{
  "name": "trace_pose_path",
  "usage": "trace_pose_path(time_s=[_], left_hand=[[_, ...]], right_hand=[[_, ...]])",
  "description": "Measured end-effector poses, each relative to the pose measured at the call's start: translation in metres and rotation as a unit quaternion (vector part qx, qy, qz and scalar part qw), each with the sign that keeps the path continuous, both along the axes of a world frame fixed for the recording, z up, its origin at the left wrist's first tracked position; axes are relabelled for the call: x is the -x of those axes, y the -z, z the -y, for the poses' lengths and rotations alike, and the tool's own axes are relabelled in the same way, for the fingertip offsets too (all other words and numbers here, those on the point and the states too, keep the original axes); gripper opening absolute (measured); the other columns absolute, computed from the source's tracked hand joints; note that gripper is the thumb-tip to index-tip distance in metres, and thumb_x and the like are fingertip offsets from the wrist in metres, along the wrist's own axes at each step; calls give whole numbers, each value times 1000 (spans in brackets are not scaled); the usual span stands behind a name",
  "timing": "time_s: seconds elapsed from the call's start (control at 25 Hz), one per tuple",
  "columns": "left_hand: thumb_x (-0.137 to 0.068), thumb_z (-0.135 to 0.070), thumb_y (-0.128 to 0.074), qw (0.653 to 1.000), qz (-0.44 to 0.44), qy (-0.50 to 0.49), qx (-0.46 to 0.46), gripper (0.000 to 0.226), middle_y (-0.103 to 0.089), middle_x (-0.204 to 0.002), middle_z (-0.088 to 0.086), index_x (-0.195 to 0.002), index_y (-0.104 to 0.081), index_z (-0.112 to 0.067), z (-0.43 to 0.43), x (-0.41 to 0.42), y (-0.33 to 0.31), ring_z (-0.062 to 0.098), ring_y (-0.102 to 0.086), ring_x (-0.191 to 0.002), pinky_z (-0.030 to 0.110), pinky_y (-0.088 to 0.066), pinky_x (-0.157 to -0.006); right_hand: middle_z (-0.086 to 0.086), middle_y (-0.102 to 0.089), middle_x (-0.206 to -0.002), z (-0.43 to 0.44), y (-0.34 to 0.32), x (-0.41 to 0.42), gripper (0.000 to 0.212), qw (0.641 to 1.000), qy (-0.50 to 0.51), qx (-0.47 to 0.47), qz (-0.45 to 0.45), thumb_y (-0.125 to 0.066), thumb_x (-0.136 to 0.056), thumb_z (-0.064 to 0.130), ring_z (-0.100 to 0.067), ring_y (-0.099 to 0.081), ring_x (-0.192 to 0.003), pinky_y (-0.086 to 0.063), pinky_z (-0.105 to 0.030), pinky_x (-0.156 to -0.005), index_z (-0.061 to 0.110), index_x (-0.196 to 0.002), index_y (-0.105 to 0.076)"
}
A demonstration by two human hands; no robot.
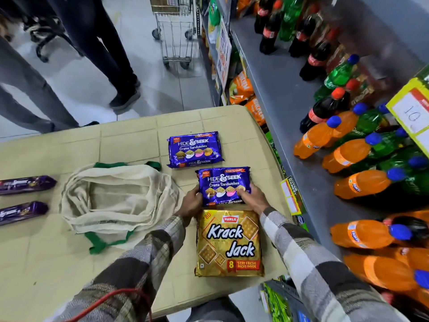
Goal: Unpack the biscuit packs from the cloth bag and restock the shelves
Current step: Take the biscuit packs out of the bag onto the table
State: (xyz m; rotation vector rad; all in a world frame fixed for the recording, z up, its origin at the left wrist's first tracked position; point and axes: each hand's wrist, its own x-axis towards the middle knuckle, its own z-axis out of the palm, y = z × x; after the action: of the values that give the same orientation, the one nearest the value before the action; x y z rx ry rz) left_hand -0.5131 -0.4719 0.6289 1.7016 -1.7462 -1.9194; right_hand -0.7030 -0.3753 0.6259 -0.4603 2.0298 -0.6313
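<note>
Biscuit pack (224,185), edges gripped by curled fingers of left hand (192,202) and right hand (254,199).

Bright, even overhead light; glare on the floor (137,24) and gold pack (250,228); edges bend and blur slightly.

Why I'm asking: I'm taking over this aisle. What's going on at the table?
A person in a checked shirt grips the nearer Hide & Seek pack with left hand and right hand. It lies on the table between the farther Hide & Seek pack and a Krack Jack pack. The cloth bag lies slumped open to its left, two purple packs beyond it. The shelf to the right holds drink bottles.
</note>
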Motion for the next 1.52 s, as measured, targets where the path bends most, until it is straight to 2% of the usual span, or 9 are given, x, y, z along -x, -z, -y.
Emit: trace_pose_path(time_s=[0.2,0.32,0.52,0.68,0.88,1.0,1.12,1.32,1.52], left_hand=[[-92,-11,-43,998,-18,-59,-8,41,-71,-114,3,-129,-58,-20,-10,7,2,22,-69,-100,43,-57,-90],[-95,-6,-40,996,-27,-82,22,41,-67,-119,7,-132,-56,-14,-17,9,-6,24,-66,-106,44,-53,-95],[-95,-12,-43,989,-63,-100,89,41,-64,-124,9,-133,-55,-13,-15,8,-21,22,-63,-109,46,-51,-97],[-97,-4,-40,982,-88,-107,131,49,-61,-123,-1,-143,-47,-19,16,2,-33,4,-59,-98,16,-52,-84],[-88,-7,-43,971,-50,-148,183,45,-63,-110,5,-129,-60,-16,80,-5,-30,20,-63,-106,36,-50,-95],[-90,5,-43,969,-62,-125,202,48,-62,-95,-7,-126,-59,-23,107,-1,-35,4,-63,-84,8,-47,-72],[-86,2,-45,976,-65,-86,189,56,-70,-112,-4,-134,-57,-23,125,-3,-13,14,-69,-95,31,-58,-84],[-83,-4,-52,983,-83,-40,157,71,-65,-130,-2,-146,-38,-33,134,-15,7,14,-66,-111,40,-54,-96],[-95,-6,-49,979,-49,-117,163,73,-23,-160,-1,-157,-10,-15,126,-54,-16,15,-29,-145,27,-29,-112]], right_hand=[[1,-68,-112,-3,-17,-2,43,998,36,53,21,-61,-91,31,-17,-62,-100,-44,-22,-79,22,-133,-57],[5,-67,-120,-6,-28,-3,55,994,61,94,-4,-62,-89,39,-15,-63,-106,-50,-29,-93,27,-141,-49],[33,-53,-85,-6,-56,-10,51,985,95,140,-23,-60,-93,31,9,-54,-82,-47,-26,-85,26,-142,-47],[34,-52,-86,30,-65,-17,52,981,78,175,-15,-59,-94,28,11,-53,-83,-45,-22,-83,25,-144,-45],[14,-68,-104,103,-44,-19,54,976,35,217,0,-61,-89,35,-11,-67,-96,-54,-35,-94,28,-141,-48],[9,-68,-116,139,-23,-15,58,975,26,222,10,-63,-86,33,-5,-66,-90,-55,-22,-84,27,-142,-48],[10,-63,-120,150,-4,-13,58,979,3,202,-1,-62,-90,29,2,-59,-86,-43,0,-66,28,-146,-43],[13,-57,-116,154,4,-10,67,988,-37,148,-5,-61,-89,41,-15,-57,-111,-40,-26,-93,34,-149,-33],[4,-25,-160,147,-6,-37,85,969,-44,185,-156,-54,-79,47,-20,-19,-148,-18,-55,-117,30,-154,-18]])
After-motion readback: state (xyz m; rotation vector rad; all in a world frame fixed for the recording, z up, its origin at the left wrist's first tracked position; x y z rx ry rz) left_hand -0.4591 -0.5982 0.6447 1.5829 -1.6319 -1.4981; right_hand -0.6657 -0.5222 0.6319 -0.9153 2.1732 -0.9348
